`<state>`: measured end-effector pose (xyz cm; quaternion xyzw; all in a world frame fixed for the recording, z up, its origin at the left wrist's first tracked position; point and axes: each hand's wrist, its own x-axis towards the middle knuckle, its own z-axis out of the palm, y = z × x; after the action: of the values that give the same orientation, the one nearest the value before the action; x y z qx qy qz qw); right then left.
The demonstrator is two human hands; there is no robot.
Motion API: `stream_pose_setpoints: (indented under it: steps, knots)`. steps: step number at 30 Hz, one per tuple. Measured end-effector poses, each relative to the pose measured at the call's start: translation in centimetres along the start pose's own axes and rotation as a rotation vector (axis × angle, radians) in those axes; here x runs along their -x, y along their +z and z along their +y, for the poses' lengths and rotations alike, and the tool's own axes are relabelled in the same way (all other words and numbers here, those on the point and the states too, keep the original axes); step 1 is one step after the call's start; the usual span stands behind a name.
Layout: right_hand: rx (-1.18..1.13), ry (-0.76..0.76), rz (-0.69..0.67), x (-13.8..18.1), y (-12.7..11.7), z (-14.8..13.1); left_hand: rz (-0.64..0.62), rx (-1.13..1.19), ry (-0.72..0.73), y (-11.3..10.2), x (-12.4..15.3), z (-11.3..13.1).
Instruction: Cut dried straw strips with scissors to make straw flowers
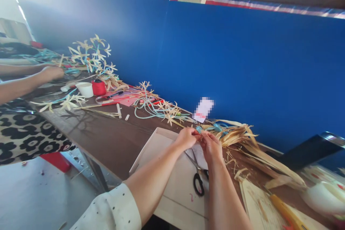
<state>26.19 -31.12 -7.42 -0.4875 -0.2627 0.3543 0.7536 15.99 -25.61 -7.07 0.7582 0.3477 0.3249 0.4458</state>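
1. A small blue piece (199, 129) sits at the meeting fingertips, above the far end of the shallow box; only a pale, smooth-looking bit shows, and the fingers hide the rest.
2. The left hand (187, 138) has its thumb and fingers pressed together, pinching the piece from one side.
3. The right hand (211, 145) pinches it from the other side, its fingers curled close.
4. Beneath the hands lies a shallow box (151, 154), cream, flat-bottomed and low-rimmed, with scissors (198, 168) in it: slim metal blades, rounded black handles.
5. Just beyond the right hand, dry husks (234, 134) lie bunched on the table (107, 143), tan, papery and creased, some in long curling strips.
6. Farther left along the brown tabletop are looped light-blue stems (145, 117), smooth and cord-like, with a cream flower (170, 118) of narrow, pointed petals near them.
7. Beyond these stand a rounded red spool (99, 88) and a smooth white cup-shaped container (84, 90).
8. A flat blue panel (256, 61) rises behind the table.
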Motion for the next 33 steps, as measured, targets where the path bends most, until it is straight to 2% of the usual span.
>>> stream_pose_setpoints:
  steps: [14,20,24,27,33]
  knots:
    - [-0.084,0.021,-0.025,0.2,-0.1,-0.1,-0.011,-0.051,0.108,0.0,0.3,0.2]
    - [-0.092,0.040,-0.034,0.3,0.0,0.0,0.040,-0.021,0.052,0.2,0.0,-0.2]
    - [-0.103,0.052,0.073,0.1,-0.1,-0.2,0.029,0.066,0.011,0.4,-0.4,-0.6]
    - [-0.140,0.016,0.114,0.0,-0.4,-0.2,0.021,0.120,-0.012,0.6,-0.6,-0.9]
    - [-0.190,-0.069,0.101,-0.2,-0.7,-0.1,-0.016,0.150,-0.015,0.8,-0.8,-1.1]
